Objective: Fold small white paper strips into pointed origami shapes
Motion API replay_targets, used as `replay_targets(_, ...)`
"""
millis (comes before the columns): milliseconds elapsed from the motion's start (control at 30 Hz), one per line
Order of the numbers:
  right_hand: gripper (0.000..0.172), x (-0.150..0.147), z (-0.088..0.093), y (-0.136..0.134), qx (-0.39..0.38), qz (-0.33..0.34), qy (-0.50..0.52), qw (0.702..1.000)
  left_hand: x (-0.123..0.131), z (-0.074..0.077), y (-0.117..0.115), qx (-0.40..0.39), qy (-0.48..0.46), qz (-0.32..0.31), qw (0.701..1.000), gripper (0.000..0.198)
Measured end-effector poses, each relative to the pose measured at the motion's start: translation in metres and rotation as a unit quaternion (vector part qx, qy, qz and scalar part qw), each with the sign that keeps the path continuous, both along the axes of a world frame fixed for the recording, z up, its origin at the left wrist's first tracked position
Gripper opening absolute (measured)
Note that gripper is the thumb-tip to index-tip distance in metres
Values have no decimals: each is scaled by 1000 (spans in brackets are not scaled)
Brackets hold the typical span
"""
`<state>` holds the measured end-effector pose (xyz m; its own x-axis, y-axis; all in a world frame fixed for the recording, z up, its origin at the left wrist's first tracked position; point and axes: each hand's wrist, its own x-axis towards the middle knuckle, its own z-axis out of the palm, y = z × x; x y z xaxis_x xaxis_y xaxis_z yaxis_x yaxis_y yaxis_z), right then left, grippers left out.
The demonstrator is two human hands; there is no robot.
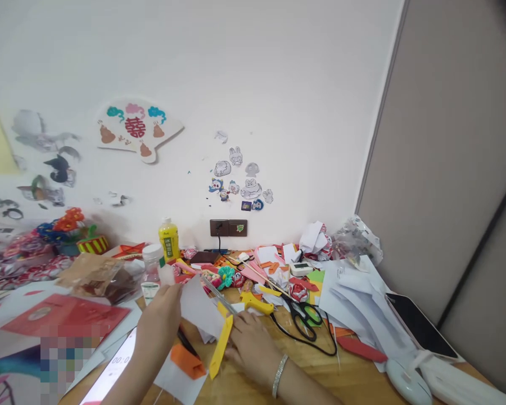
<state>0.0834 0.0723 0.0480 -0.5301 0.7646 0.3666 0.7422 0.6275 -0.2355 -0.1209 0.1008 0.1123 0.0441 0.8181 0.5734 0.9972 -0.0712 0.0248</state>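
Note:
My left hand [162,315] is closed, its fingers pinching a piece of white paper [199,312] that spreads out to its right. My right hand [253,344] has curled fingers against a folded yellow paper strip [220,350] and appears to grip it. A thin silver, blade-like piece [214,291] reaches toward the right fingertips; where it ends is hidden. Below, between the hands, a folded orange paper piece [188,361] lies on a white sheet [180,382]. A dark pen-like stick [188,341] is partly covered by the left hand.
A yellow glue gun [256,304] with a black cord and black-handled scissors [306,316] lie beyond my right hand. A lit phone [109,368] is under my left forearm. Behind stand a jar [152,264] and yellow bottle [168,239]; a dark-screened device [421,325] lies right.

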Motion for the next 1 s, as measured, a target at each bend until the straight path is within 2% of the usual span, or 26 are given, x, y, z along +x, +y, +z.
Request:
replay_targets(100, 29, 1, 2, 2, 7, -24, 37, 999, -1, 15, 1, 61, 10, 0, 998, 28)
replay_targets(200, 37, 2, 7, 3, 16, -91, 84, 992, 3, 34, 2, 109, 20, 21, 994, 29)
replay_targets(267, 39, 2, 11, 0, 23, -95, 97, 991, 9, 47, 1, 118, 18, 41, 992, 30)
replay_targets(300, 39, 2, 12, -3, 26, -63, 87, 994, 12, 52, 0, 122, 13, 52, 991, 30)
replay_targets(367, 35, 0, 8, -10, 36, 64, 34, 997, 18, 61, -2, 115, 11, 59, 992, 33)
replay_targets(433, 31, -3, -2, -18, 56, 187, -40, 980, 22, 66, -4, 111, 5, 60, 992, 34)
replay_targets(500, 30, -5, -15, -25, 66, 223, -74, 970, 22, 69, -6, 116, -7, 59, 991, 34)
replay_targets(567, 36, -6, -22, -29, 57, 202, -70, 975, 21, 72, -7, 130, -26, 51, 990, 34)
replay_targets(633, 33, -5, -20, -32, 39, 160, -45, 985, 19, 76, -8, 153, -50, 44, 986, 34)
replay_targets(700, 24, -4, -11, -31, 23, 121, -14, 992, 17, 82, -11, 183, -73, 45, 979, 35)
replay_targets(800, 23, -11, 7, -23, 17, 63, 11, 998, 16, 92, -16, 225, -91, 56, 968, 37)
replay_targets(867, 22, -20, 16, -13, 19, 27, -3, 999, 14, 98, -21, 231, -87, 56, 967, 37)
replay_targets(1000, 36, -46, 25, 11, 16, -35, -98, 994, 6, 108, -30, 204, -80, 44, 975, 37)
